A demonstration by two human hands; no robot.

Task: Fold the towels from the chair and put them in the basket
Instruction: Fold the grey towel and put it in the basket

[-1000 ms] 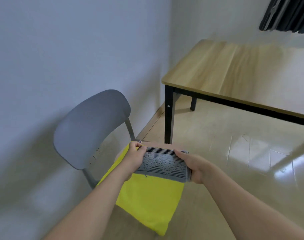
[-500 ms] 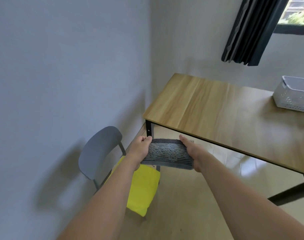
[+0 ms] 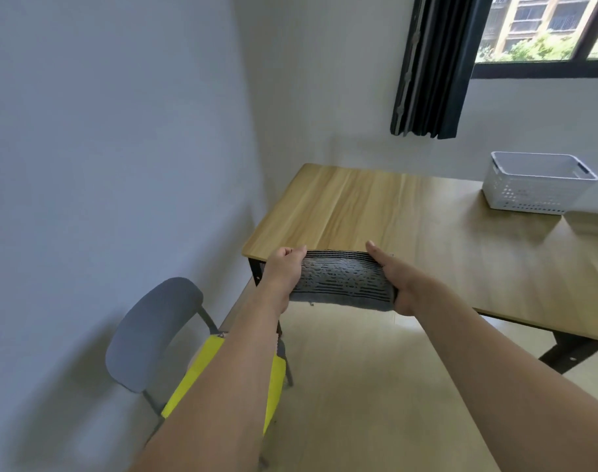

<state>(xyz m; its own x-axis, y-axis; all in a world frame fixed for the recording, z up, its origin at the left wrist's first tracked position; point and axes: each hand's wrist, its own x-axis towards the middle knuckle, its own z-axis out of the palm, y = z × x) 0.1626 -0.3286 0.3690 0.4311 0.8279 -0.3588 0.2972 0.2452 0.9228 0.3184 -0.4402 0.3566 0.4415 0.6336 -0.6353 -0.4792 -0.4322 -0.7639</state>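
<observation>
A folded grey patterned towel (image 3: 342, 279) hangs in the air between my two hands, at the near left corner of the wooden table (image 3: 427, 233). My left hand (image 3: 284, 269) grips its left end and my right hand (image 3: 393, 281) grips its right end. A yellow towel (image 3: 273, 386) lies on the seat of the grey chair (image 3: 154, 328) below, partly hidden by my left forearm. The white perforated basket (image 3: 536, 182) stands on the table at the far right, well beyond my hands; its inside cannot be seen.
A white wall runs along the left, close behind the chair. A dark curtain (image 3: 427, 66) hangs beside a window at the upper right. Black table legs (image 3: 563, 356) stand on the pale floor at the right.
Both hands have carried the grey towel up and away from the chair to the table's corner. The view has swung up and right, bringing the basket and window into sight.
</observation>
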